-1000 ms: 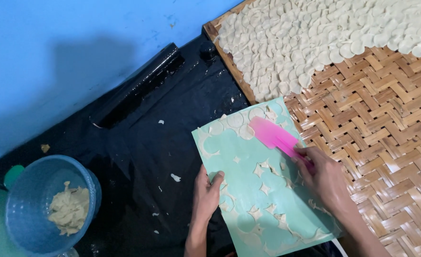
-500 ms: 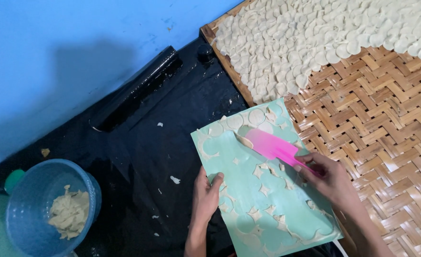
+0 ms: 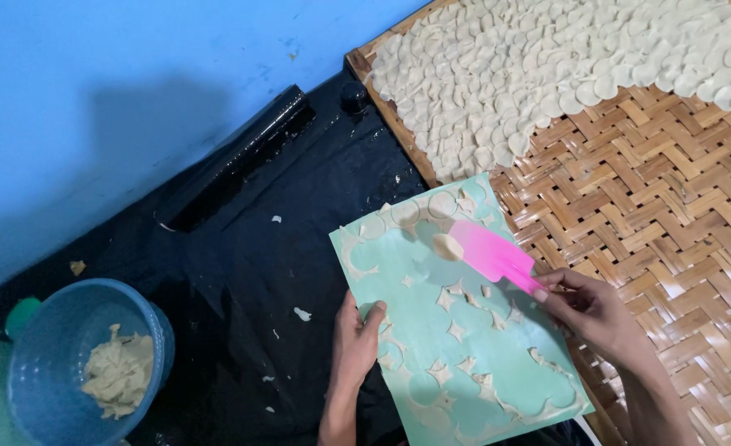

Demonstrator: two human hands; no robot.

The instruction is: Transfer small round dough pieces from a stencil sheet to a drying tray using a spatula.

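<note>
**Lifting a dough round from a green cutting mat**

Black plastic sheeting (image 3: 242, 272) covers the floor beneath a blue wall (image 3: 134, 74). On it lies a pale green mat (image 3: 465, 330) bearing thin dough with round cut-outs and leftover scraps. Left hand (image 3: 356, 343): palm down at the mat's left edge, fingers (image 3: 374, 318) spread flat and pressing on the mat, gripping nothing. Right hand (image 3: 593, 314): fingers (image 3: 560, 285) closed around the handle of a pink spatula (image 3: 489, 254), whose blade points up and left over the mat and carries a small dough round (image 3: 446, 246) at its tip. Woven bamboo tray (image 3: 663, 206): just beside the mat's right edge, its upper part covered with overlapping dough rounds (image 3: 547, 74). Blue plastic basket (image 3: 76, 363): lower left, well apart, holding dough scraps (image 3: 118, 376). Black roller (image 3: 242, 161): lies diagonally near the wall.
</note>
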